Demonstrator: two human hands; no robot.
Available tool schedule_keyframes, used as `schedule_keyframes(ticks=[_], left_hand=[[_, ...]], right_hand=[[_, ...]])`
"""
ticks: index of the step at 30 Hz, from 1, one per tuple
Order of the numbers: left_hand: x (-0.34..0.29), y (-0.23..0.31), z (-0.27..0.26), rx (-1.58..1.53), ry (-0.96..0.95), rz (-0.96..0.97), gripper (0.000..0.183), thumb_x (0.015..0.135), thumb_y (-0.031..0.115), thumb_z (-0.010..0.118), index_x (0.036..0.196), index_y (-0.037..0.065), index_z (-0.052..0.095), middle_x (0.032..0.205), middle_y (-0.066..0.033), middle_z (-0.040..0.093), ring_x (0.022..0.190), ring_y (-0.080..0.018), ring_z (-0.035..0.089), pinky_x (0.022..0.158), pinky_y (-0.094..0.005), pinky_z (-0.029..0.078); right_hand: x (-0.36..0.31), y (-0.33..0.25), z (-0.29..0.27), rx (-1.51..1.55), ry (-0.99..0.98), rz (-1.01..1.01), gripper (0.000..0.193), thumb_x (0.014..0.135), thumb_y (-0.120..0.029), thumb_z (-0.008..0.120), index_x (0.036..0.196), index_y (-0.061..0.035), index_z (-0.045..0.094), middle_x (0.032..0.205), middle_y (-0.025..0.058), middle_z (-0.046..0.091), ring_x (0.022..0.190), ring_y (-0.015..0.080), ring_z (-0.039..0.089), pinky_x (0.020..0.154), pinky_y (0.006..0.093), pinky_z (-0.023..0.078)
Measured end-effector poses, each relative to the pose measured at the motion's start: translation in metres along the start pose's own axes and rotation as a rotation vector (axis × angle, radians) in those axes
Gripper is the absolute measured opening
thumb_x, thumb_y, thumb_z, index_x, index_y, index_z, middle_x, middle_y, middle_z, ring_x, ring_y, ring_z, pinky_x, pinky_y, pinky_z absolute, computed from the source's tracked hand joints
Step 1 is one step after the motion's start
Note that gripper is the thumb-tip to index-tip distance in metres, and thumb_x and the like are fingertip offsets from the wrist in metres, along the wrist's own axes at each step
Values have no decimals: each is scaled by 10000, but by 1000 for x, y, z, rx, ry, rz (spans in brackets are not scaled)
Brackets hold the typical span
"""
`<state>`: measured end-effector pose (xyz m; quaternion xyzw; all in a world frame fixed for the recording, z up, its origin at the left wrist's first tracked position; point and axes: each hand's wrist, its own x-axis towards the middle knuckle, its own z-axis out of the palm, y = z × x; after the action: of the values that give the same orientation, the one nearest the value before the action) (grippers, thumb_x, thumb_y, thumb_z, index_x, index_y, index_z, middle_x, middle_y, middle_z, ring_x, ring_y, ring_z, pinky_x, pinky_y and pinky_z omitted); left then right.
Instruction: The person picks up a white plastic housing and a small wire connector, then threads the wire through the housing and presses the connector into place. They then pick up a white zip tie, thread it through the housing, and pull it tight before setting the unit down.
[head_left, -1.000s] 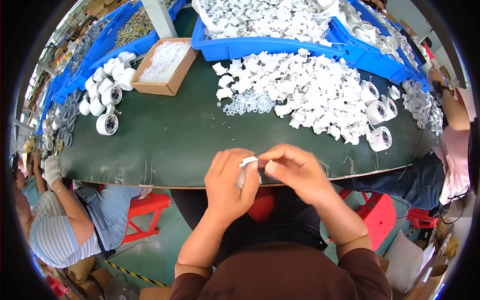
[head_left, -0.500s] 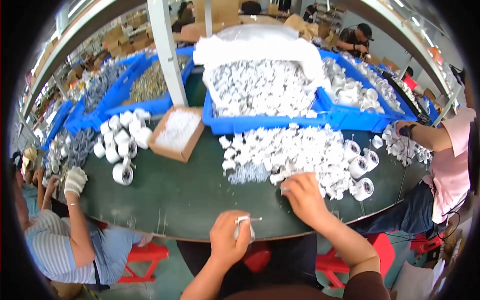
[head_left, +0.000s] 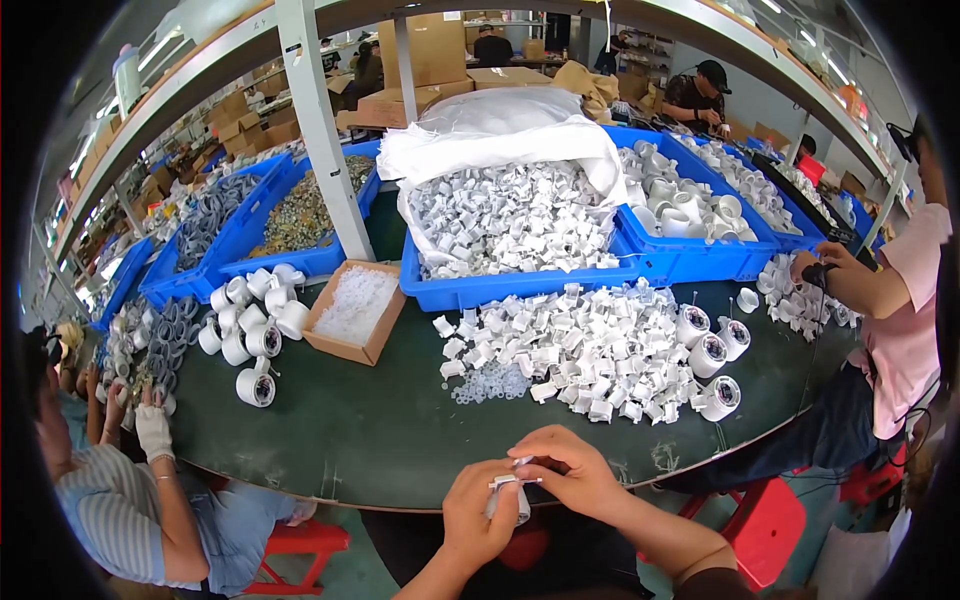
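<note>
Close to the table's front edge, my left hand (head_left: 470,518) is closed around a white cylindrical housing (head_left: 511,502), which is mostly hidden by the fingers. My right hand (head_left: 572,472) meets it there, pinching a small white plastic piece (head_left: 522,461) against or just above the housing's top; contact cannot be made out. Beyond the hands lies a heap of white plastic clips (head_left: 585,350). Small translucent rings (head_left: 492,383) are spread at its near left edge. Several white round housings (head_left: 718,398) with dark centres stand at the heap's right side.
Behind the heap is a blue bin (head_left: 520,292) with a white sack of similar clips. A cardboard box (head_left: 355,345) of tiny white parts and more white cylinders (head_left: 257,388) sit left. A metal post (head_left: 325,140) rises behind. Co-workers sit at both sides.
My right hand has come from the near edge of the clip heap to my left hand, bringing a small white piece. The whole view has shifted slightly.
</note>
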<state>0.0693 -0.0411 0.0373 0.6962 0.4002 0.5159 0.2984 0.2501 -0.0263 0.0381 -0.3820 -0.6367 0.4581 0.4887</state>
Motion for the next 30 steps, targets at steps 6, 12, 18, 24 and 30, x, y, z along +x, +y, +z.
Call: schedule_keyframes(ticks=[6,12,18,24,30], left_hand=[[-9,-3,-3,86,57,-45,134,917,57,605,1011,-2,680,1037,-159,709,927,-311,671,835,-381,517],[11,-1,-5,191,187,-107,134,938,41,581,1022,-17,668,1032,-155,695,933,-299,663,854,-364,499],[15,-7,-5,230,126,-19,194,944,71,556,1103,1,642,1068,-153,667,903,-342,607,803,-417,482],[7,-4,-6,246,121,-6,245,961,92,486,1128,-5,637,1064,-160,661,884,-352,596,797,-428,475],[9,-10,-1,268,146,64,301,973,186,437,1105,15,648,1037,-146,662,826,-325,574,742,-414,452]], right_hand=[[-8,8,12,348,61,207,390,960,43,626,1338,-20,558,1182,87,662,1066,139,635,934,302,521],[-5,-26,8,292,-15,202,416,932,97,609,1340,16,598,1215,132,676,1099,161,642,972,314,508],[4,-9,27,84,6,129,422,924,101,624,1338,19,604,1244,106,653,1099,144,639,973,305,506],[0,-12,40,9,90,111,423,893,110,664,1301,0,642,1096,59,648,1002,116,633,912,275,512],[-1,-9,59,-190,297,-104,376,826,34,761,1192,0,683,976,85,679,868,173,615,791,290,510]])
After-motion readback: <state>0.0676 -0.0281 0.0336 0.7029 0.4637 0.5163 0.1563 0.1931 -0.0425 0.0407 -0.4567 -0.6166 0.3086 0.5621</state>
